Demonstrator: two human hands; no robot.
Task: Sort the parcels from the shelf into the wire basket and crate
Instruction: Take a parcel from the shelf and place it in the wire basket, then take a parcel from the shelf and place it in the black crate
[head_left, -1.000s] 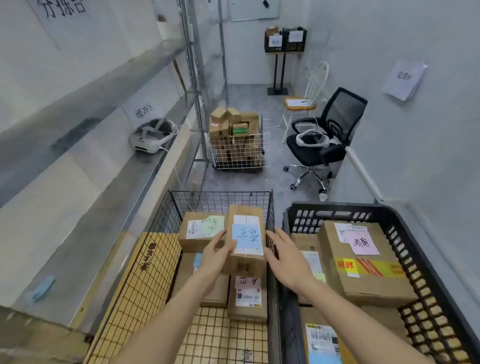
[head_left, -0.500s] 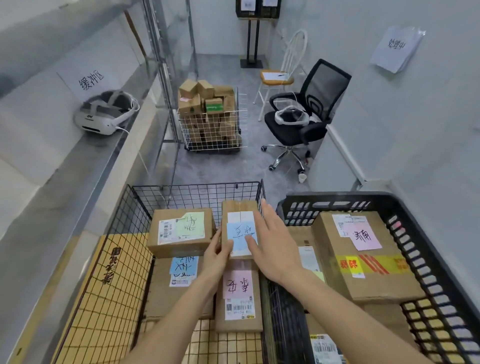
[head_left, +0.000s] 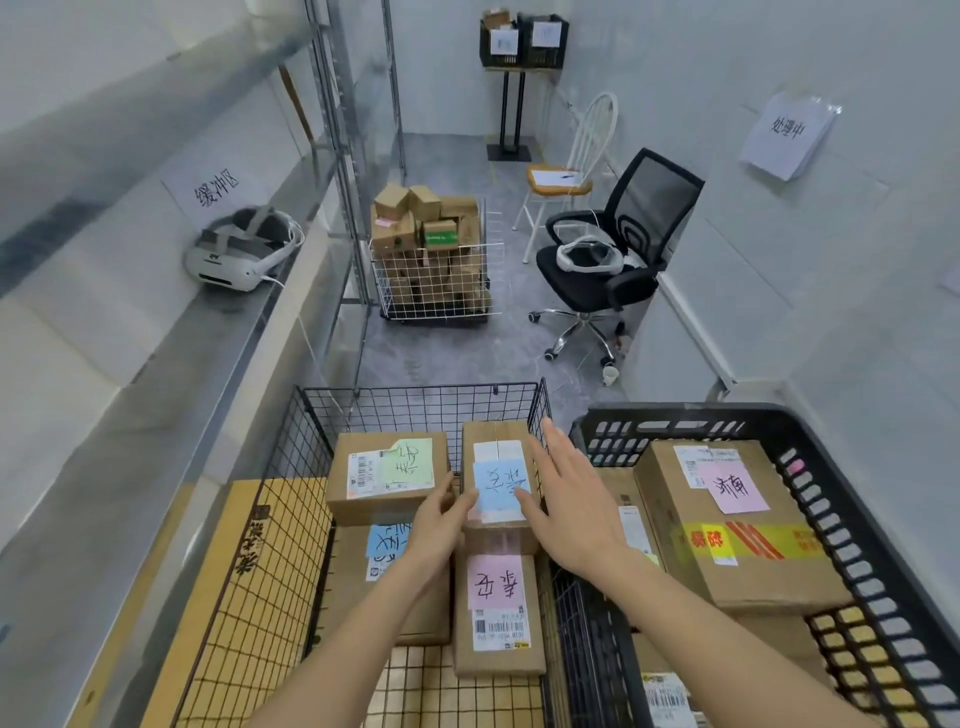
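Even, diffuse indoor light, fairly bright; shadows soft and faint, darkest under the office chair (head_left: 613, 260). Dull sheen along the metal shelf (head_left: 156, 364) at left, no hard glare. Wide-angle lens bows the walls and shelf edges outward; image slightly soft throughout, smeared toward left edge.

under the right hand (head_left: 574, 506), a matt cardboard parcel (head_left: 498, 447) with a blue paper note; around it black metal wire basket (head_left: 426, 405); right, perforated black plastic crate (head_left: 857, 514).

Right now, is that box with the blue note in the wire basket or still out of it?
In. The box with the blue note sits inside the black wire basket, on other boxes, both hands touching it.
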